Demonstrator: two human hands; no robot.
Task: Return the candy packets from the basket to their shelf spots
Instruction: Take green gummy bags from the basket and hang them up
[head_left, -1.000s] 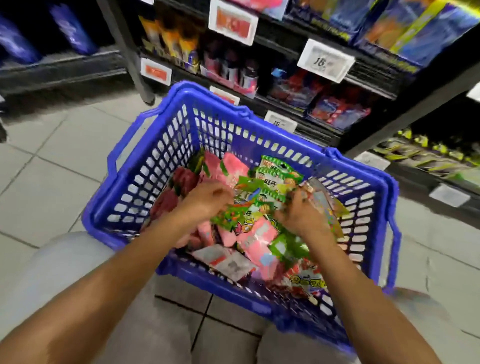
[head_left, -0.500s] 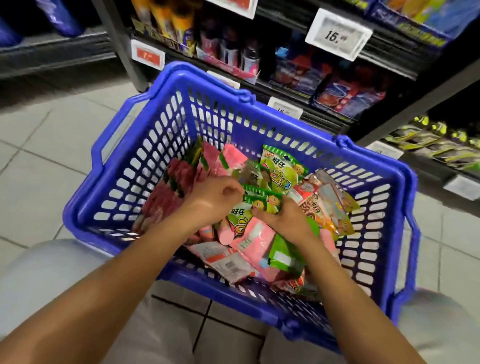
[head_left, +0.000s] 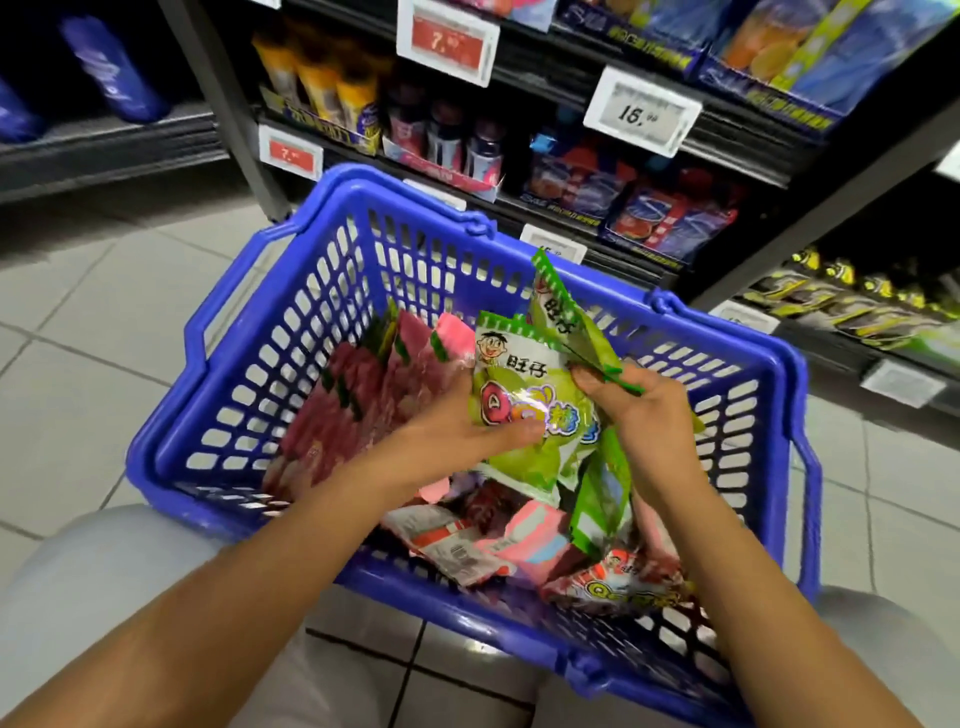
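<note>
Now both hands grip green packets: left hand (head_left: 457, 431) one packet (head_left: 524, 415), right hand (head_left: 639, 410) seemingly several; lift them clear toward 12 o'clock, square the stack.

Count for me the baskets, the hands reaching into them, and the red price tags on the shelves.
Blue basket: 1
Hands: 2, the left hand and the right hand, both gripping green packets
Red price tags: 2
Total: 5
</note>
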